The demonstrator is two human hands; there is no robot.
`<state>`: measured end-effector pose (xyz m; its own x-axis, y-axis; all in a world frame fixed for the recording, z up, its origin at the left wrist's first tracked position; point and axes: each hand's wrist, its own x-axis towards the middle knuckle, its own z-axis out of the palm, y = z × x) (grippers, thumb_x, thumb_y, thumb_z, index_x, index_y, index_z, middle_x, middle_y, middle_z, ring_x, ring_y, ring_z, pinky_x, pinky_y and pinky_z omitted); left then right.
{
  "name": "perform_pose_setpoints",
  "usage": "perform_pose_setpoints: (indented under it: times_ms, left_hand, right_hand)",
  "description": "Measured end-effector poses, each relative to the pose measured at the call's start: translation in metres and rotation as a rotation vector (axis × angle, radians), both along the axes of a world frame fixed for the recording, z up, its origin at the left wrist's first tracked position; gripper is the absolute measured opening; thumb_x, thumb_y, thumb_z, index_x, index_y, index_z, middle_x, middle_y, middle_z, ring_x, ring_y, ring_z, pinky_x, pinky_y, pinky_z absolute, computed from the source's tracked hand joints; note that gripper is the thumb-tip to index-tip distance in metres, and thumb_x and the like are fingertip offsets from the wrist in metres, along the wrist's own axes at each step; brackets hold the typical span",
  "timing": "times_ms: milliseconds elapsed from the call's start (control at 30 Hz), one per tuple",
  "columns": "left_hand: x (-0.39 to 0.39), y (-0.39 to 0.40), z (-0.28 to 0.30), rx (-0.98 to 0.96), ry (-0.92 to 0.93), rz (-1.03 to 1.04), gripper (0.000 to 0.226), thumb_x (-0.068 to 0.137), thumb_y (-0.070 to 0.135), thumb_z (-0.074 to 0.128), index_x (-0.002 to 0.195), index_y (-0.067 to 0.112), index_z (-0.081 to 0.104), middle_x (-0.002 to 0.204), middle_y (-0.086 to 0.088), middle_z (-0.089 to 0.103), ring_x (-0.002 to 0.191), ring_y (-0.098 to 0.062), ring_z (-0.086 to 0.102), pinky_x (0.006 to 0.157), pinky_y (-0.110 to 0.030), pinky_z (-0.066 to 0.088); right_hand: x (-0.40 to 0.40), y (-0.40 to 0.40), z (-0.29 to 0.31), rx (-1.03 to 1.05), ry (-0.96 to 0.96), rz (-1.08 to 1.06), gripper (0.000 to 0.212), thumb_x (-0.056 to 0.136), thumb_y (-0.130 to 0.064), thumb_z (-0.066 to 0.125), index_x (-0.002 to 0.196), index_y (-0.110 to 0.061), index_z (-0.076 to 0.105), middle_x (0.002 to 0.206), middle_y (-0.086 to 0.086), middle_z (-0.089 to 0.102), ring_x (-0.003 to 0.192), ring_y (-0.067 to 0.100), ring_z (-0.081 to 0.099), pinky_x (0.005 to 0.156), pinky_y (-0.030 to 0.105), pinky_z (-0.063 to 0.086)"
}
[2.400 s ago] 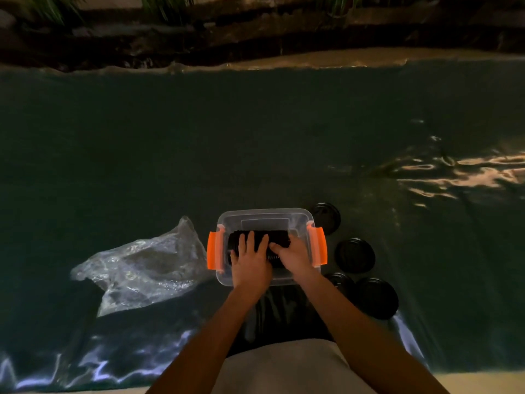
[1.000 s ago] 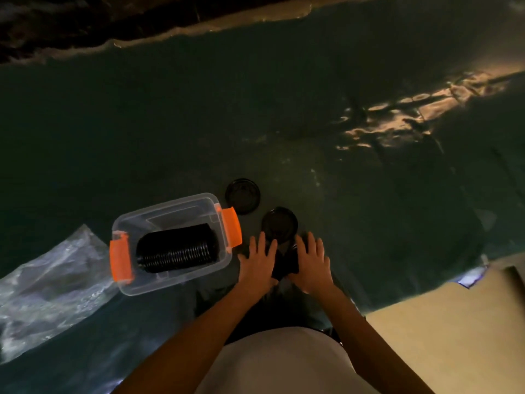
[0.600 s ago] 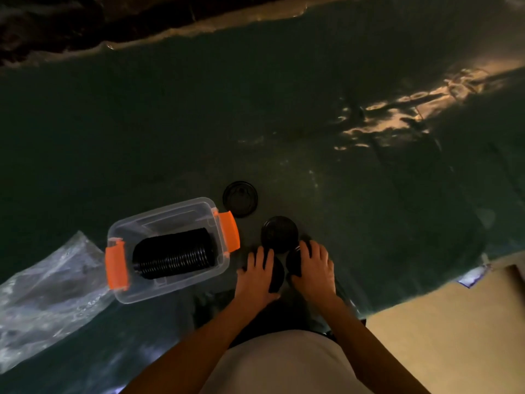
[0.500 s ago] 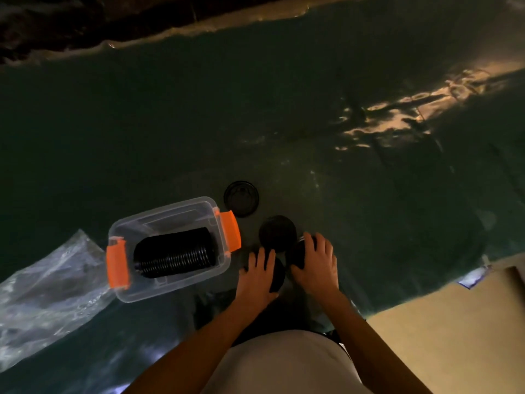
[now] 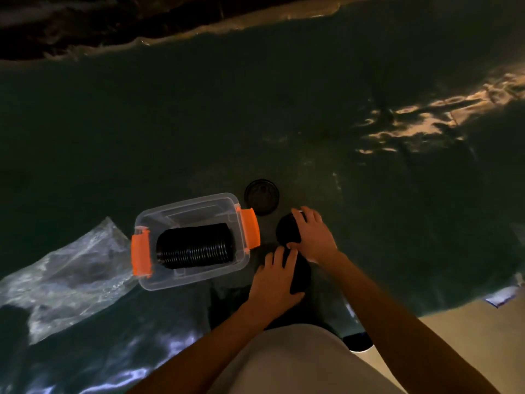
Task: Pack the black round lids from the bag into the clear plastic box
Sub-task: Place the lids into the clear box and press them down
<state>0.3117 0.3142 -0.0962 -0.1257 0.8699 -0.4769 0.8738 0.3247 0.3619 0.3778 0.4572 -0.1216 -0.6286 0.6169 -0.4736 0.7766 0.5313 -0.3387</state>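
The clear plastic box (image 5: 159,281) with orange latches sits on the dark sheet and holds a row of black round lids (image 5: 196,245) standing on edge. To its right, my left hand (image 5: 274,282) grips a black lid (image 5: 301,273) by its left side. My right hand (image 5: 314,234) is just beyond it, fingers curled over another black lid (image 5: 287,230). One more black lid (image 5: 262,196) lies flat by the box's far right corner, untouched.
A crumpled clear plastic bag (image 5: 71,271) lies left of the box. The dark green sheet (image 5: 199,123) covers the ground; its edge and bare tan floor (image 5: 466,339) show at lower right. My light garment (image 5: 292,362) fills the bottom centre.
Both hands left the box and moved right to the loose lids. Over the last half second my right hand reached forward onto the farther lid and my left closed on the nearer one.
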Motion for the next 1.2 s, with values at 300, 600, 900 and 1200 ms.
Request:
perform_pose_setpoints:
  times_ms: [300, 600, 900, 1200]
  left_hand:
    - [-0.046, 0.060, 0.043, 0.155, 0.036, -0.108, 0.088, 0.070, 0.050, 0.065, 0.139, 0.023, 0.018, 0.140, -0.012, 0.031, 0.122, -0.032, 0.036, 0.094, -0.045, 0.041]
    - [-0.115, 0.140, 0.007, 0.058, 0.060, 0.032, 0.087, 0.071, 0.042, 0.071, 0.140, 0.022, 0.022, 0.142, -0.018, 0.023, 0.127, -0.040, 0.030, 0.097, -0.054, 0.042]
    - [-0.121, 0.154, -0.017, -0.301, 0.133, 0.064, 0.099, 0.073, 0.033, 0.075, 0.144, 0.019, 0.008, 0.151, -0.023, 0.013, 0.135, -0.050, 0.018, 0.104, -0.067, 0.029]
    - [-0.111, 0.160, -0.028, -0.347, 0.133, 0.087, 0.092, 0.077, 0.027, 0.072, 0.145, 0.026, 0.010, 0.154, -0.020, 0.000, 0.138, -0.048, 0.007, 0.101, -0.065, 0.036]
  right_hand:
    - [0.002, 0.009, 0.003, -0.046, 0.084, -0.013, 0.089, 0.076, -0.021, 0.071, 0.146, -0.010, 0.018, 0.153, 0.017, 0.021, 0.141, 0.034, 0.019, 0.111, 0.049, 0.031]
    - [-0.007, 0.002, -0.012, 0.033, -0.023, 0.022, 0.093, 0.074, -0.042, 0.072, 0.145, -0.018, 0.018, 0.154, 0.013, 0.019, 0.142, 0.036, 0.013, 0.113, 0.053, 0.025]
    - [-0.011, -0.007, -0.026, -0.011, -0.045, 0.015, 0.095, 0.074, -0.044, 0.072, 0.146, -0.017, 0.016, 0.156, 0.015, 0.016, 0.143, 0.038, 0.010, 0.113, 0.054, 0.026]
    - [-0.013, -0.021, -0.032, 0.068, -0.022, -0.058, 0.078, 0.083, -0.046, 0.057, 0.146, -0.022, 0.017, 0.156, 0.017, 0.015, 0.143, 0.041, 0.007, 0.112, 0.060, 0.020]
